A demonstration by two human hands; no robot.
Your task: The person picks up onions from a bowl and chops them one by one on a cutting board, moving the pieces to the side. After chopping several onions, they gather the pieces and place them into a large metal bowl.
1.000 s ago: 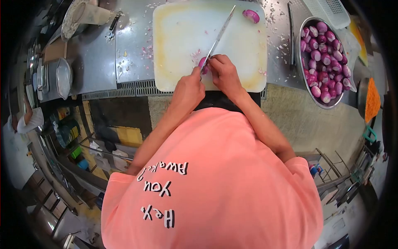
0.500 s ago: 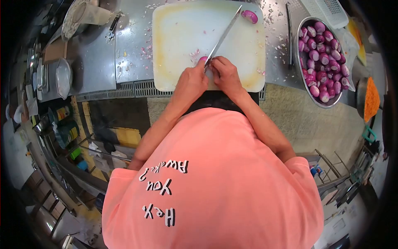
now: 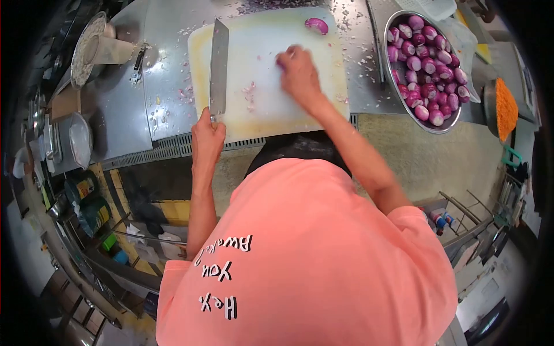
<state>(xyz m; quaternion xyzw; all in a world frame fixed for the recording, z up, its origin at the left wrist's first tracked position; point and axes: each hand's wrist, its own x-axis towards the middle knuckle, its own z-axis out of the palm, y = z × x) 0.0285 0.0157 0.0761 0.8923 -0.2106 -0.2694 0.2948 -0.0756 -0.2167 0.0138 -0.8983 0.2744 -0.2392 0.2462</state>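
Observation:
My left hand (image 3: pixel 208 134) is wrapped round the handle of a cleaver (image 3: pixel 219 69), whose broad blade lies along the left side of a white cutting board (image 3: pixel 259 40). Over the middle of the board my right hand (image 3: pixel 300 76), smeared by motion, has its fingers closed on a purple piece of red onion (image 3: pixel 282 60), mostly hidden by the fingers. A cut red onion piece (image 3: pixel 317 25) rests at the board's far right corner. Small onion scraps (image 3: pixel 249 95) are scattered between the two hands.
A steel bowl (image 3: pixel 388 75) full of peeled red onions (image 3: pixel 428 66) stands on the right. Beyond it sits a pan of orange shreds (image 3: pixel 505 109). A small black-handled knife (image 3: pixel 140 59) and a clear plastic jug (image 3: pixel 112 51) are at the left. Peelings litter the steel counter (image 3: pixel 167 57).
My hands have moved apart. The left has brought the cleaver away to the left, its blade now pointing forward. My right hand has gone forward across the board with the onion piece.

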